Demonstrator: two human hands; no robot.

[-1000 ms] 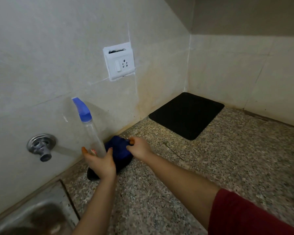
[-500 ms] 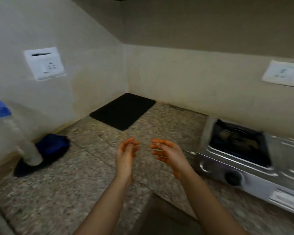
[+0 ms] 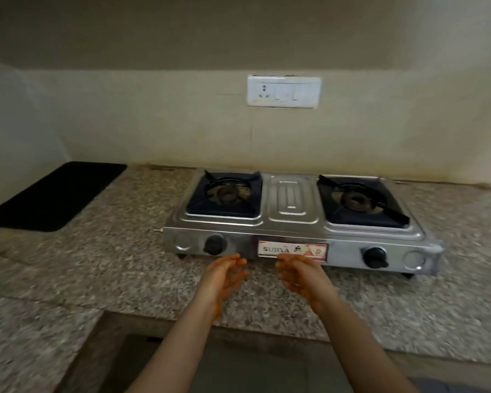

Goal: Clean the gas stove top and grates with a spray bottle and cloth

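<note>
On gas stove [image 3: 291,211] front, ctr: "SURYA" brand label [image 3: 292,249].

"SURYA" in dark letters, white label [image 3: 292,249], front panel of gas stove [image 3: 291,219]

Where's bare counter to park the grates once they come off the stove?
Widest bare patch: granite counter between the black mat and the left end of the stove. Also bare: counter right of the stove, and the front strip outside the hands. Crowded: mid-front, where left hand and right hand hover by the label. Strip behind the stove looks tight.
</note>
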